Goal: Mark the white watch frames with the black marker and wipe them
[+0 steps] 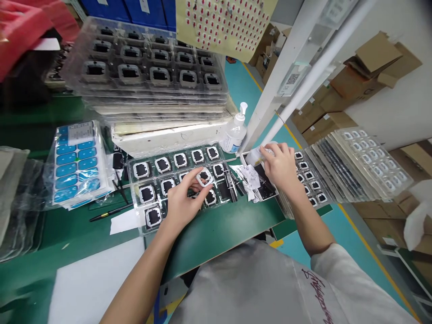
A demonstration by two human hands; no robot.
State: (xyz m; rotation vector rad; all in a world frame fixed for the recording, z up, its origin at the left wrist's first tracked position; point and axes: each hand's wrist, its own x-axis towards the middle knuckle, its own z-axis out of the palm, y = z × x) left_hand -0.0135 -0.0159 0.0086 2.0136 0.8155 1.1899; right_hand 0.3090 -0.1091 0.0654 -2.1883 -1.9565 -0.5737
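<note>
My left hand (pixel 189 193) is closed in a pinch on a small square frame (pixel 204 177), white with a dark inner edge, held up over a clear plastic tray (pixel 137 208). Rows of similar black-and-white frames sit in the tray's pockets, partly hidden by that hand. Over to the right, my right hand (pixel 280 164) has its fingers bent down at a whitish rounded container (pixel 254 155). What its fingertips grip is hidden. Crumpled white wipes (pixel 250 176) and dark marker-like pens (pixel 231 184) lie between the hands.
Behind the tray rises a tall stack of filled clear trays (pixel 148 96), beside a pump bottle (pixel 235 130). Blue-labelled sheets in plastic (pixel 79 162) lie left. More stacked trays (pixel 357 164) stand right, past a white post (pixel 283 76). A black pen (pixel 110 213) lies near the tray.
</note>
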